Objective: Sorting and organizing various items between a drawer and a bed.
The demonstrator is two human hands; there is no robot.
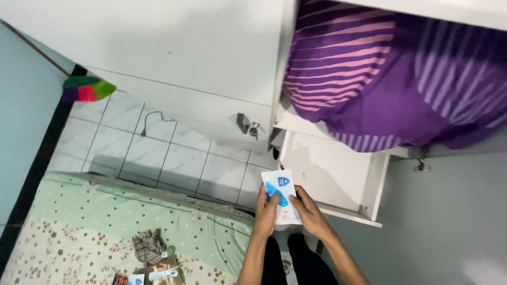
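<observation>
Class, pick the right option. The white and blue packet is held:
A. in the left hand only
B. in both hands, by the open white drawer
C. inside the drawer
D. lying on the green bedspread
B: the left hand and right hand both grip the white and blue packet beside the open white drawer.

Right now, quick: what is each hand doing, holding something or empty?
Left hand: closed on the white and blue packet.
Right hand: closed on the same packet, at its right edge.

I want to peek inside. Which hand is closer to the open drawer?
Right. The right hand grips the white-and-blue packet just beside the drawer; the left hand holds the packet's far side.
</observation>
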